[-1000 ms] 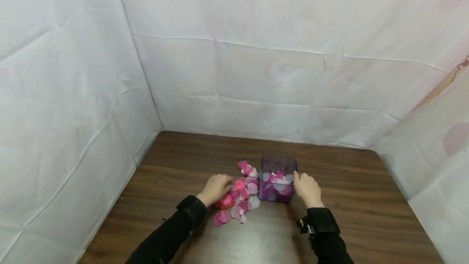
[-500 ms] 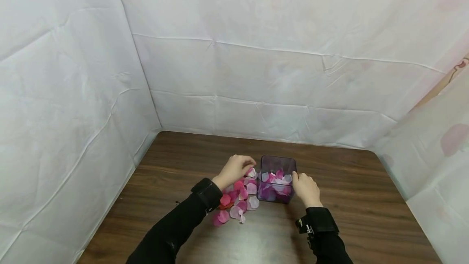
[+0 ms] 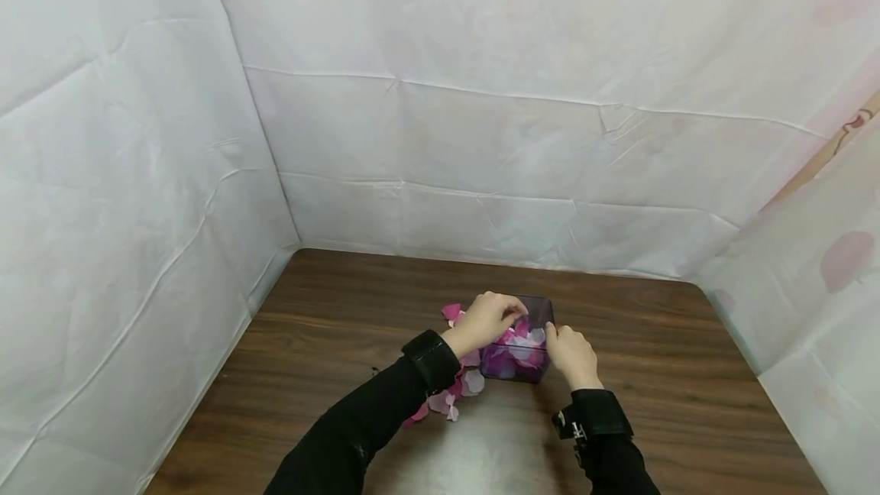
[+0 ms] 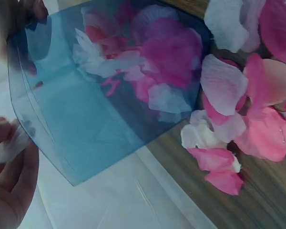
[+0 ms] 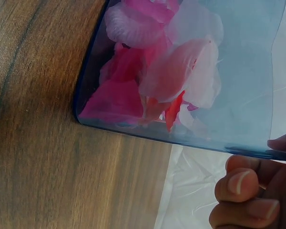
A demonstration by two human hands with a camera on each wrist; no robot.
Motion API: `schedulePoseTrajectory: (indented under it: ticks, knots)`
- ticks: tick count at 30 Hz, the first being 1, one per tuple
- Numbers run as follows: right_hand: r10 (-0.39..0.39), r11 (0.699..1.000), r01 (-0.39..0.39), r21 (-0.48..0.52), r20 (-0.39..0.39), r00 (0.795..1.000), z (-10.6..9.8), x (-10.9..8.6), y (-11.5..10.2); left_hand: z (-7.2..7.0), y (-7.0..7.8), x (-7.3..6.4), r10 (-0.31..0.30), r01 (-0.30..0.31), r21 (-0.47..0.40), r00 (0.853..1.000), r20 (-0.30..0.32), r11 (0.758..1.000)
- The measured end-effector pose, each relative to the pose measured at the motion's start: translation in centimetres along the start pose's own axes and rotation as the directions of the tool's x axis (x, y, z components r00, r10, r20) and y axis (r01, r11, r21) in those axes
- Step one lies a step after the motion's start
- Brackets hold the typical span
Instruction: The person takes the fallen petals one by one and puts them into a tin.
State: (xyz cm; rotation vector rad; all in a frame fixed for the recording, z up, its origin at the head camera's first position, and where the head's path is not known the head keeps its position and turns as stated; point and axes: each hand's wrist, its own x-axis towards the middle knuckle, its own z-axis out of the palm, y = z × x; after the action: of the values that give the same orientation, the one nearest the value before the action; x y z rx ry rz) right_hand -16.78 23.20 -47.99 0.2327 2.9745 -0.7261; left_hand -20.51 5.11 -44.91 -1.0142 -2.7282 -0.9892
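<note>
Around the middle of the wood-grain table we have a see-through purple box, upright, mouth up, w/ a heap of petals in the bottom, pink, magenta & whitish, some showing thru the front wall. At its R side we see the R hand clamped on the rim, thumb on one side of the wall, fingers curled on the other. The L hand hangs over the box's far L part, palm side down; in the L wrist view we find thumb & fingers pinching a pale petal, just beside the box edge. Whether those fingers touch the plastic, we can't tell. Loose petals lie on the table L of the box, overlapping, partly hidden by the L hand & forearm; close up we make out white, pink, coral etc., a few right by the box wall. We note black sleeves & a dark strap on each wrist, the R one w/ a shiny bit. Behind & at both sides we get creased white sheeting; on the R, a pink blotch & a beige strip btw sheets
</note>
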Motion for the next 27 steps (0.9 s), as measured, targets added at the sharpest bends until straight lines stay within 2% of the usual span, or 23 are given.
schedulePoseTrajectory:
  ticks: [5, 8, 11, 13, 16, 19, 21, 23, 25, 27]
  knots:
    - [-0.002, 1.0, 0.002, 0.0, 0.02, 1.0, -0.1, 0.1, -0.1, 0.5, 0.1, 0.3, 0.055, -0.058, 0.028, 0.993, 0.105, 0.998]
    - [0.0, 1.0, 0.0, -0.001, 0.022, 1.0, -0.1, 0.1, -0.1, 0.6, -0.1, 0.1, 0.076, -0.079, 0.027, 0.993, 0.095, 0.997]
    - [-0.001, 1.0, 0.001, -0.003, 0.008, 1.0, -0.1, 0.0, -0.1, 0.5, -0.3, -0.4, 0.083, -0.083, 0.023, 0.997, 0.01, 0.996]
    - [-0.007, 1.0, 0.007, -0.004, -0.003, 1.0, -0.1, 0.0, -0.1, 0.1, -0.6, -1.0, 0.077, -0.075, 0.019, 0.993, -0.088, 0.997]
    - [-0.017, 1.0, 0.016, -0.004, -0.007, 1.0, -0.2, 0.1, -0.2, -0.6, -1.7, -1.9, 0.026, -0.026, 0.003, 0.974, -0.223, 1.0]
    - [-0.025, 1.0, 0.025, 0.0, -0.004, 1.0, -0.4, 0.2, -0.1, -1.1, -3.5, -2.9, -0.039, 0.039, -0.008, 0.955, -0.292, 0.999]
    - [-0.025, 1.0, 0.025, 0.004, 0.003, 1.0, -0.5, 0.3, 0.0, -1.0, -4.8, -3.8, -0.069, 0.071, -0.001, 0.96, -0.271, 0.997]
    - [-0.024, 1.0, 0.024, 0.005, 0.005, 1.0, -0.5, 0.3, 0.2, -0.5, -6.1, -4.8, -0.062, 0.074, 0.05, 0.975, -0.212, 0.996]
    - [-0.02, 1.0, 0.02, 0.003, 0.003, 1.0, -0.5, 0.4, 0.5, 0.4, -7.2, -6.0, -0.032, 0.044, 0.128, 0.995, -0.096, 0.991]
    - [-0.017, 1.0, 0.017, -0.002, 0.0, 1.0, -0.4, 0.4, 0.7, 1.4, -7.9, -7.3, -0.016, 0.008, 0.201, 0.999, 0.037, 0.98]
